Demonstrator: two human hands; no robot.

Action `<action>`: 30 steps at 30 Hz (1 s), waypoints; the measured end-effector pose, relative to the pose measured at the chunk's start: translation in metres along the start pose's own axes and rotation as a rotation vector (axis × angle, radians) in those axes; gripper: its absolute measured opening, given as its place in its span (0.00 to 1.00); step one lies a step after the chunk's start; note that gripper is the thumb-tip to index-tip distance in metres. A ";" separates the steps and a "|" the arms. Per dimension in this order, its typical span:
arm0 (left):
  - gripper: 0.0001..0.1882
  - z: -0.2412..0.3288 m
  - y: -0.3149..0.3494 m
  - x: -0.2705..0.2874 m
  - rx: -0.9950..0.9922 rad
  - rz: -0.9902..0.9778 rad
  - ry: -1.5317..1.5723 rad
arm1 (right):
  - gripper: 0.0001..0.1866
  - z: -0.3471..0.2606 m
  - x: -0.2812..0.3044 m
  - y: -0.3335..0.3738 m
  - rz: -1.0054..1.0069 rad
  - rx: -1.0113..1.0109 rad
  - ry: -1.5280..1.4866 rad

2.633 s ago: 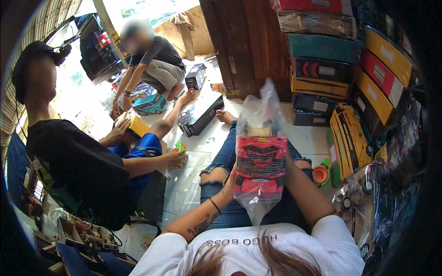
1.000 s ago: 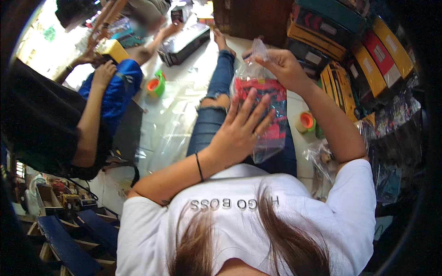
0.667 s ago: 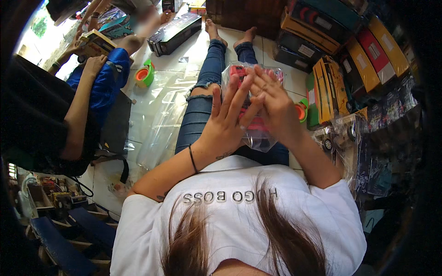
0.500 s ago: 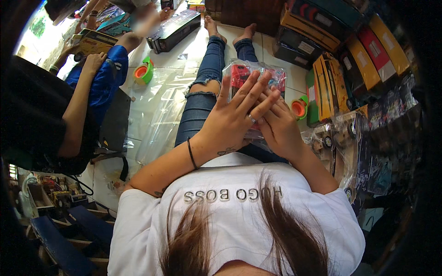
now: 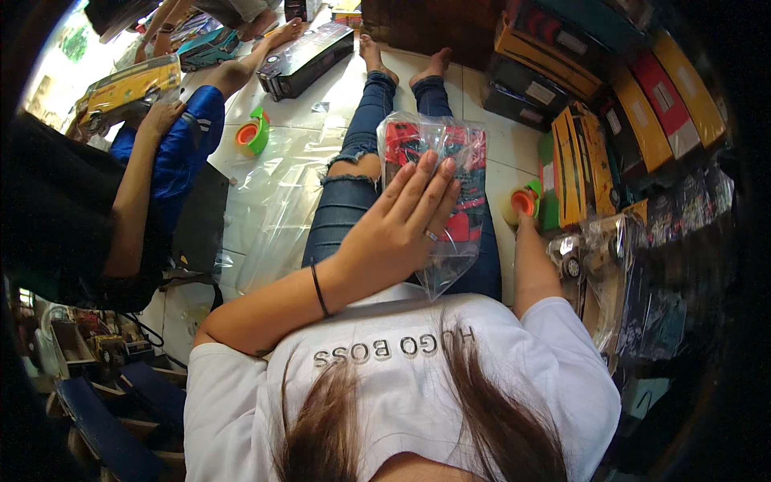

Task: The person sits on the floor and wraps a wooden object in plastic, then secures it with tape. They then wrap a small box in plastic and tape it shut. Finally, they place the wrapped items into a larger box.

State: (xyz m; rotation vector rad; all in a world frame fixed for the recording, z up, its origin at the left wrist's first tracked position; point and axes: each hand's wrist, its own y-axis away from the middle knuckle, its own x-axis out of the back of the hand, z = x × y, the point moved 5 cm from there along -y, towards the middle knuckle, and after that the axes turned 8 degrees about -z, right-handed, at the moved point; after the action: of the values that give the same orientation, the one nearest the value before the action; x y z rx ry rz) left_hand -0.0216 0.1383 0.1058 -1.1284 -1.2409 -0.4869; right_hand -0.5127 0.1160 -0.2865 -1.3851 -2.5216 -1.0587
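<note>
Across my lap lies a red and dark flat package [image 5: 468, 181] in a loose clear plastic bag. A pointed end of the plastic [image 5: 438, 277] hangs toward my shirt. My left hand [image 5: 405, 210] rests flat on the package, fingers stretched out and close together. To the right of my legs, my right hand [image 5: 516, 212] is at a small green and orange ring-shaped holder [image 5: 526, 198], which looks like a tape dispenser. Its fingers are mostly hidden, so their grip does not show.
A similar green and orange holder [image 5: 252, 133] stands left of my legs beside clear plastic sheets [image 5: 277, 193]. Stacked boxes [image 5: 590, 161] and bagged toy vehicles [image 5: 590, 257] line the right. On the left another person [image 5: 132, 209] sits near a yellow toy vehicle [image 5: 132, 88].
My hands, together over the package before, are now apart. The right went out to the holder on the right; the left settled flat on the bag. The other person's yellow toy was raised and turned.
</note>
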 end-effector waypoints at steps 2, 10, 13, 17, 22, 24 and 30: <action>0.31 0.005 -0.003 -0.001 0.035 -0.011 -0.071 | 0.41 0.009 -0.004 -0.013 0.005 -0.052 -0.130; 0.33 -0.002 -0.003 -0.007 -0.004 0.081 0.004 | 0.20 -0.195 0.000 0.167 -0.579 0.436 -0.892; 0.32 0.001 -0.001 -0.007 0.010 0.094 0.010 | 0.20 -0.297 0.018 0.332 -0.616 0.942 -0.625; 0.32 0.006 0.003 -0.009 0.016 0.089 -0.128 | 0.23 -0.341 -0.022 0.564 -0.622 2.209 0.485; 0.31 0.008 0.009 -0.013 0.035 0.138 -0.095 | 0.18 -0.304 -0.101 0.639 -0.824 2.108 1.547; 0.32 0.008 0.009 -0.014 0.030 0.131 -0.082 | 0.14 -0.304 -0.124 0.659 -0.804 2.003 1.817; 0.33 0.002 0.007 -0.012 0.019 0.118 -0.039 | 0.15 -0.291 -0.165 0.669 -0.820 2.006 2.161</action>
State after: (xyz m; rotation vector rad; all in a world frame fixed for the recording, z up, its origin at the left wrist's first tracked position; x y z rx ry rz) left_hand -0.0204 0.1400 0.0920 -1.1921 -1.2023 -0.3651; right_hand 0.0263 0.0600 0.2294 1.0137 -0.7625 0.4223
